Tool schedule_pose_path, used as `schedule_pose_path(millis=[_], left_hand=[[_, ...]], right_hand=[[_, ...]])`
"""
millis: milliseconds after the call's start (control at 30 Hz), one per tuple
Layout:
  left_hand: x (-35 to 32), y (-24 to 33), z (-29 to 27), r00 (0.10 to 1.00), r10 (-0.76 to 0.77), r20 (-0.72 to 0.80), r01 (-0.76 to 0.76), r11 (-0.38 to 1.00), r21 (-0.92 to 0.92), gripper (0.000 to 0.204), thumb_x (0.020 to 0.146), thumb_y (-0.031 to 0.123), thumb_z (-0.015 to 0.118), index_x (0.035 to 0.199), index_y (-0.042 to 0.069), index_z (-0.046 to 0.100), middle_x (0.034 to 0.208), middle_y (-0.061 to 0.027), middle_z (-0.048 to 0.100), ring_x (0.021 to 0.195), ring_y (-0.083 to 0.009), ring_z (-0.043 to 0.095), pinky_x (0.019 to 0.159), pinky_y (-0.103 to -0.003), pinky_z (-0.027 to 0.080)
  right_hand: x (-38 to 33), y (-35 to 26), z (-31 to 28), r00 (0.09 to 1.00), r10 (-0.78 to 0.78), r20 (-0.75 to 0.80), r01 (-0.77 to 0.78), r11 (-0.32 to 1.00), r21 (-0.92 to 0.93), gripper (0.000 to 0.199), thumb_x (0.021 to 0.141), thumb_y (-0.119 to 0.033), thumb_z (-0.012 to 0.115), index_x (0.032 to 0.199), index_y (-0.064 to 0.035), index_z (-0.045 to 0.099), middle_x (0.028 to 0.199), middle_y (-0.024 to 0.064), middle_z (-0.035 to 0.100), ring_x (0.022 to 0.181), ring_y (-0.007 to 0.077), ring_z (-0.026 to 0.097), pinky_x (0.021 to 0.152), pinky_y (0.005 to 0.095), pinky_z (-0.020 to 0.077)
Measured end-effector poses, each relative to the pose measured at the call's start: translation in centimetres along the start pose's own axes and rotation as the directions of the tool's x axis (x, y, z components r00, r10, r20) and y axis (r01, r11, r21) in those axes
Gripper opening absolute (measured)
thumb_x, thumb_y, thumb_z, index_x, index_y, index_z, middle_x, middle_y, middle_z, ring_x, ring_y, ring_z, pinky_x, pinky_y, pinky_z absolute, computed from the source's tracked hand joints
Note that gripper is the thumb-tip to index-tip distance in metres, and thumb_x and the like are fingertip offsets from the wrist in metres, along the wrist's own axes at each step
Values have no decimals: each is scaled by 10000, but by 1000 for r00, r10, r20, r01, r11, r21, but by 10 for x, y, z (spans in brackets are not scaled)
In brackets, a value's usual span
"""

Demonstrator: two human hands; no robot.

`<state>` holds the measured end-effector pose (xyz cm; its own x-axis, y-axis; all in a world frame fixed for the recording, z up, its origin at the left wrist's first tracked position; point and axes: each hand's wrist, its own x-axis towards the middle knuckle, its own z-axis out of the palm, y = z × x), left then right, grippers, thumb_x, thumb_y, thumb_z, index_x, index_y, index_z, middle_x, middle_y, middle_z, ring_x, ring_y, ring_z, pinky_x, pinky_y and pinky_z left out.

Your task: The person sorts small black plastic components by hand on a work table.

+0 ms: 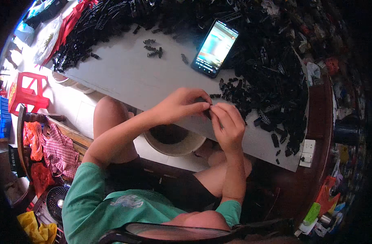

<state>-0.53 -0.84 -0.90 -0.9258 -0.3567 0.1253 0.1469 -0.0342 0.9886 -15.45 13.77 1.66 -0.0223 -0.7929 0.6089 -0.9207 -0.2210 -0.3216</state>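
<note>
Both hands meet at the near edge of the table, pinched together around a small black plastic part [207, 114]. My left hand [185, 105] grips it between thumb and fingers from the left side. From the right, the fingertips of my right hand [228, 121] close on the same part. Most of it is hidden by my fingers, so its exact kind cannot be made out. Just beyond the hands, a loose heap of small black plastic pieces [235, 91] lies on the pale tabletop [125, 69].
A lit smartphone [215, 49] lies among the black parts. More black pieces [153, 49] sit farther left. Below the table edge, between my knees, stands a round pale bucket [176, 147] with dark contents. A red stool [29, 89] and a small fan [57, 201] are at left.
</note>
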Motion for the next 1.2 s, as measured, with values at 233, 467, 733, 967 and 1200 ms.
schedule_pose_path(millis=[233, 467, 733, 967, 1200], left_hand=[[4, -4, 1, 999, 3, -43, -6, 997, -75, 239, 977, 146, 607, 1100, -59, 617, 966, -107, 677, 864, -154, 707, 755, -289, 539], [5, -2, 1, 998, -42, -49, 39, 997, -62, 181, 970, 112, 634, 1079, -32, 642, 1026, -78, 675, 939, -128, 656, 850, -277, 533], [0, 9, 2, 994, 98, -39, -96, 994, 56, 209, 920, 112, 683, 1084, -7, 633, 1006, -50, 678, 921, -109, 658, 807, -271, 532], [-3, 21, 3, 988, 143, -61, -141, 989, 36, 188, 919, 101, 683, 1077, 20, 623, 957, -32, 672, 882, -102, 651, 778, -263, 522], [5, 14, -51, 960, 189, -205, -88, 903, 420, 197, 905, 130, 697, 1061, 24, 641, 1043, -93, 667, 911, -163, 676, 784, -311, 537]], right_hand=[[0, 2, -4, 998, -12, 54, 12, 1000, 13, 285, 732, 62, 707, 1012, 15, 681, 1008, 129, 652, 885, 321, 660, 756, 410, 547], [2, 1, -11, 996, -30, 88, 34, 998, -45, 255, 762, 73, 698, 1009, 12, 678, 990, 139, 649, 881, 326, 655, 773, 415, 541], [1, -5, 3, 925, 346, 157, -379, 875, 300, 234, 874, -100, 687, 1082, 0, 653, 984, 110, 677, 857, 238, 675, 754, 320, 530], [-8, 1, 4, 703, 528, 477, -679, 298, 670, 263, 929, -162, 675, 1131, 4, 648, 971, 34, 679, 860, 112, 618, 759, 276, 504], [1, -13, -14, 830, 211, 516, -489, 720, 493, 303, 835, -184, 764, 1078, -20, 687, 987, 87, 706, 849, 200, 679, 763, 322, 528]])
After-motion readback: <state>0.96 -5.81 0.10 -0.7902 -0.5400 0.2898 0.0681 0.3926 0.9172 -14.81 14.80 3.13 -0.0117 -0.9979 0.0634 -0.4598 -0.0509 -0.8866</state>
